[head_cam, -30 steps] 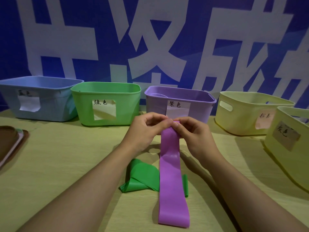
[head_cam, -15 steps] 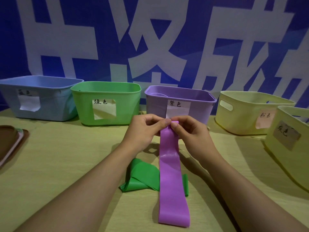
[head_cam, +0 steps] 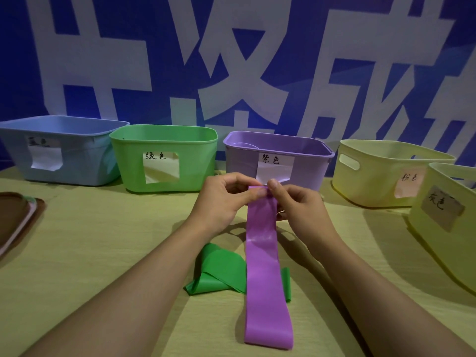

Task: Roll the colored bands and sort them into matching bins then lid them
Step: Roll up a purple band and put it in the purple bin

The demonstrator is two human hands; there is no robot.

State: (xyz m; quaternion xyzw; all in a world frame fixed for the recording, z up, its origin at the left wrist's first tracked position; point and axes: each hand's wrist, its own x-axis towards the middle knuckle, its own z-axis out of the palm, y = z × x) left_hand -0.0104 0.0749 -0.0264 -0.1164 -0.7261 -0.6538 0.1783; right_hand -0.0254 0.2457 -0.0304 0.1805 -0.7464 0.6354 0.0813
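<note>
You are working at a pale yellow-green table point(head_cam: 85, 240) set against a blue backdrop point(head_cam: 164, 73) with large white characters. Running left to right along the far edge, a blue bin point(head_cam: 77, 161), a green bin point(head_cam: 190, 161) and a purple bin point(head_cam: 242, 161) are standing side by side, each wearing a paper label, and two pale yellow bins point(head_cam: 373, 176) are sitting further right — the nearer one point(head_cam: 443, 228) is angled toward you at the table's right edge. At the far left edge a brown lid point(head_cam: 15, 222) is lying flat. Your left hand point(head_cam: 224, 199) and right hand point(head_cam: 301, 207) are meeting just in front of the purple bin, fingertips together, both pinching the far end of the purple band point(head_cam: 265, 279). The band is lying with its long axis running straight from your hands toward you, its near end resting flat on the table between your forearms. It is crossing over a crumpled green band point(head_cam: 219, 271), which is lying beneath it — mostly to its left, with a small strip showing on its right.
</note>
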